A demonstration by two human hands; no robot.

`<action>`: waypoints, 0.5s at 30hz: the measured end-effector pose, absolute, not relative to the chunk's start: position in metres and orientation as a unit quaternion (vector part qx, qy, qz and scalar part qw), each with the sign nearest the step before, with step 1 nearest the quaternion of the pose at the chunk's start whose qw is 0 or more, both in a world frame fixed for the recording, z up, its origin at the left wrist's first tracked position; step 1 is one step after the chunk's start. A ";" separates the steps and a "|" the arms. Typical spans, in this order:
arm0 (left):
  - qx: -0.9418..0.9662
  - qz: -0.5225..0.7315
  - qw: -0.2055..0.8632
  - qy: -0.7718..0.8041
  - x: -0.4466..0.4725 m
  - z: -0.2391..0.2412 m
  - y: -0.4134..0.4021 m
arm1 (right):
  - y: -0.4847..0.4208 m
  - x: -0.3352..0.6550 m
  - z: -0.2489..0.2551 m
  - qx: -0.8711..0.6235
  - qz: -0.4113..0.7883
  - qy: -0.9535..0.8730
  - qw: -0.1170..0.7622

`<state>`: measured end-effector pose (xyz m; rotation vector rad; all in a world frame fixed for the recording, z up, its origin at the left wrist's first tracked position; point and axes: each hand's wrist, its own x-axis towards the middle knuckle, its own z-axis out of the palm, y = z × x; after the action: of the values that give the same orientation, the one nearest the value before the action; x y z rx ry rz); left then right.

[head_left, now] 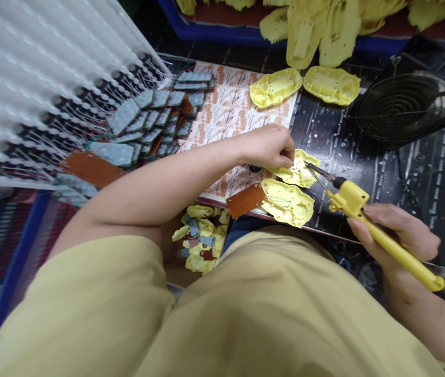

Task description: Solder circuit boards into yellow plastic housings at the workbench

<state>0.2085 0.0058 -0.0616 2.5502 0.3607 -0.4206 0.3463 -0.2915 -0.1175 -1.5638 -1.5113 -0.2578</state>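
Note:
In my right hand [399, 230] is a yellow soldering iron [379, 233] with a solder feeder, its fingers wrapped around the handle. The dark tip points left and reaches over a yellow plastic shell half [304, 175] on the bench. My left hand [271, 146] is closed in a pinch at that shell's left side; whatever lies between the fingertips is hidden. Just nearer to me lies a second yellow shell half [291, 204] with thin wires inside. A brown circuit board [246, 201] sits against its left end.
Two yellow shell halves [275, 88] lie farther back, beside a black fan [403, 107]. Behind is a blue crate [222, 32] of yellow shells. Grey-wrapped blocks [144, 123] are piled left, by a white corrugated panel [49, 68] with wired round parts. Below, a box holds yellow parts [202, 235].

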 end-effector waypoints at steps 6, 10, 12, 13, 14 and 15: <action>0.946 -0.144 0.239 0.167 0.212 -0.060 -0.002 | -0.292 0.351 -0.120 -0.670 -0.105 -0.595 0.431; 0.946 -0.145 0.231 0.173 0.215 -0.061 -0.004 | -0.285 0.352 -0.122 -0.631 -0.077 -0.606 0.478; 0.945 -0.144 0.229 0.181 0.216 -0.060 -0.005 | -0.281 0.353 -0.122 -0.611 -0.071 -0.620 0.486; 0.944 -0.148 0.229 0.186 0.216 -0.060 -0.006 | -0.279 0.353 -0.122 -0.602 -0.072 -0.628 0.487; 0.942 -0.153 0.228 0.192 0.216 -0.059 -0.006 | -0.277 0.355 -0.121 -0.594 -0.074 -0.638 0.485; 0.940 -0.158 0.228 0.198 0.217 -0.059 -0.007 | -0.276 0.356 -0.119 -0.587 -0.074 -0.646 0.482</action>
<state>0.2169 -0.0069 -0.0589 2.5896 0.5446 -0.4356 0.3562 -0.2757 -0.1191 -1.4308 -1.5739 -0.1800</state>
